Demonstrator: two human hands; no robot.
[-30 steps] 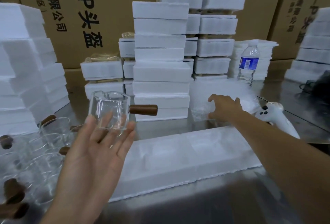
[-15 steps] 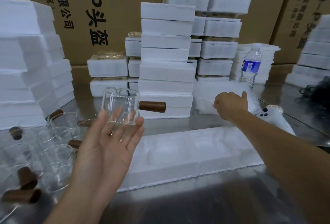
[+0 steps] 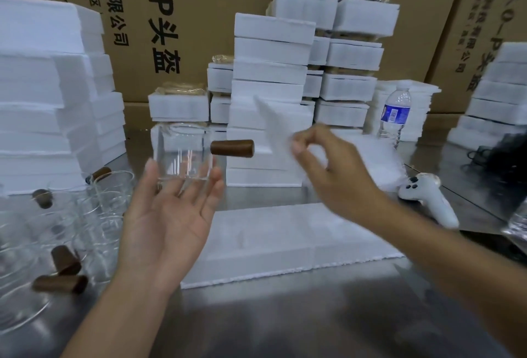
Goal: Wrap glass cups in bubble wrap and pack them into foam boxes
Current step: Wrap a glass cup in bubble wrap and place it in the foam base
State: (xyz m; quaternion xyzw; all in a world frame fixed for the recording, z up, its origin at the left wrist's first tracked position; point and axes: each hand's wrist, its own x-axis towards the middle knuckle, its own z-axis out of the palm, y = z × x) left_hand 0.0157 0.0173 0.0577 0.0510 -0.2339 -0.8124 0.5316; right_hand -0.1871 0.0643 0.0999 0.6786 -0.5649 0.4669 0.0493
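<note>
Your left hand (image 3: 168,215), fingers flat, carries one bare cup (image 3: 184,155); right hand (image 3: 322,163) pinches a wrap sheet (image 3: 271,124). Centre box (image 3: 285,238) unfilled; more cups (image 3: 111,195) wait lower left.

One glass cup (image 3: 184,158): clear, square-sided, upright, with a brown wooden handle (image 3: 232,148) projecting to the right. It rests on the straight fingertips of the left hand (image 3: 168,221). The bubble wrap sheet (image 3: 271,124) is translucent white and blurred, held in the air and pinched by the right hand (image 3: 328,163). The foam box (image 3: 285,243) is white and lies open and flat on the metal table (image 3: 285,326), below both. More glass cups (image 3: 94,209) are crowded at left.
</note>
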